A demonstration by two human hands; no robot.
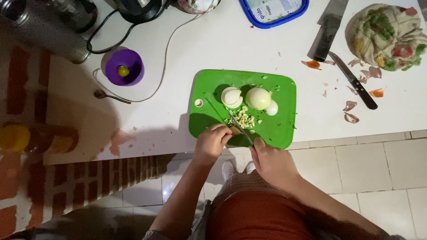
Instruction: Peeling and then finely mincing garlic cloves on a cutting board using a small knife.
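A green cutting board (284, 89) lies on the white counter. On it sit a peeled whole onion (258, 98), a cut onion piece (231, 97), a small white piece (271, 108) and a heap of chopped bits (243, 119). My right hand (271, 160) grips a knife (239, 127) whose blade points up-left into the chopped bits. My left hand (212, 141), fingers curled, presses on a piece at the board's near edge beside the blade.
Counter (200, 49) holds a purple cup with an egg yolk (123, 67), a spoon (111, 96), a cable, a dark appliance, a blue tub (273, 13), a cleaver (328, 29), a second knife (356, 82), onion skins (351, 111) and a patterned cloth (387, 35). Tiled floor lies below.
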